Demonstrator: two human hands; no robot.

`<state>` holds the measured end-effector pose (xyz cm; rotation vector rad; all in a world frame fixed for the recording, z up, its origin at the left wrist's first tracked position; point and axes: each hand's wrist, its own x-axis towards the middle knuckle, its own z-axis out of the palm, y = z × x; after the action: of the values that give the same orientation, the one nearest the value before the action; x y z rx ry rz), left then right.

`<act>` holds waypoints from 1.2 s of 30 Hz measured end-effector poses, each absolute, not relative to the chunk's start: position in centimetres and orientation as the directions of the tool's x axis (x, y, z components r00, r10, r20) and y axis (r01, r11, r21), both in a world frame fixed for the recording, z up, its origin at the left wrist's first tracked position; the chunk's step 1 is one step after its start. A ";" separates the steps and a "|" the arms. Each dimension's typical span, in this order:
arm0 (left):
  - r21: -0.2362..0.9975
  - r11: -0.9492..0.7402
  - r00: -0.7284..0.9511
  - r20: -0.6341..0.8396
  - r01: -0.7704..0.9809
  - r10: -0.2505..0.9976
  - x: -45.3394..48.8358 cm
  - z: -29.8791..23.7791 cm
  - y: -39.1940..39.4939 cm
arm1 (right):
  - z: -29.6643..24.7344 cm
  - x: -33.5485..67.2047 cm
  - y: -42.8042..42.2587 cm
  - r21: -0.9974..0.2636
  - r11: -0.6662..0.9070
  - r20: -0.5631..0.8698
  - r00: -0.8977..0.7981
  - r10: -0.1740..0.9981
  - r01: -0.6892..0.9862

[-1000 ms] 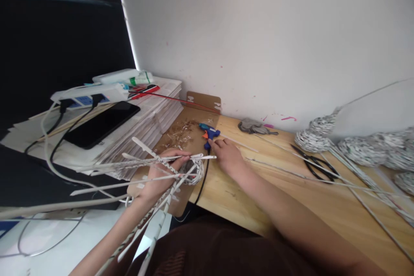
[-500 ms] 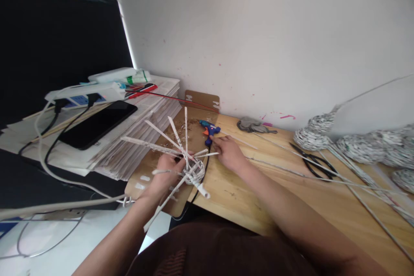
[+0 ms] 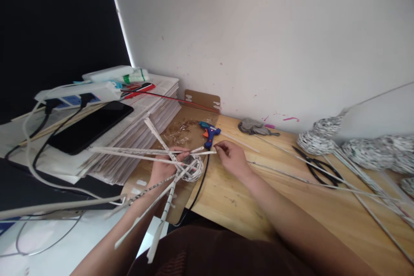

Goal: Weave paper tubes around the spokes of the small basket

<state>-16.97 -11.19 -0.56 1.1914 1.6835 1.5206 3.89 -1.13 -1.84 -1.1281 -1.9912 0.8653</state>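
My left hand (image 3: 166,167) is closed around the side of a small woven paper piece (image 3: 193,170), a rounded weave of rolled paper strips. Several long paper strips (image 3: 158,138) fan out from it to the left and toward me. My right hand (image 3: 231,158) pinches the tip of a short paper strip (image 3: 208,152) that sticks out of the weave to the right. A blue glue gun (image 3: 211,133) with an orange trigger lies just beyond my right hand, its black cord running toward the table edge.
On the left, a tall paper stack (image 3: 139,138) carries a black phone (image 3: 92,127) and a white power strip (image 3: 77,97). Black-handled scissors (image 3: 318,167), long paper rods (image 3: 300,177) and woven paper forms (image 3: 318,138) lie to the right. A grey cloth (image 3: 255,127) rests by the wall.
The woven piece has turned in my left hand, so its long strips point left and toward me. My right hand has drawn back from the glue gun and pinches a strip end.
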 end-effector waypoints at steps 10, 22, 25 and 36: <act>0.956 -0.204 -0.329 0.266 0.209 0.906 -12.6 2.5 -7.9 | 2.4 6.5 -5.2 -0.924 -0.344 -0.110 -0.747 0.655 -0.166; 0.932 -0.297 -0.027 0.309 0.210 0.951 -6.7 3.2 -3.2 | 2.3 8.8 -4.6 -0.925 -0.216 -0.163 -0.187 0.969 -0.314; 0.917 -0.308 0.015 0.315 0.255 0.949 -6.0 2.9 -2.0 | 1.6 9.2 -3.9 -0.900 -0.186 -0.150 -0.120 0.981 -0.395; 0.977 -0.191 0.081 0.184 0.095 0.980 -5.5 0.0 0.4 | -0.3 9.9 -2.6 -0.924 -0.107 -0.103 -0.032 0.994 -0.367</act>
<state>-5.47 0.36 0.00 1.4582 1.1345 1.2417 9.94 -2.60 -0.27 -0.9939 -0.8813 1.4500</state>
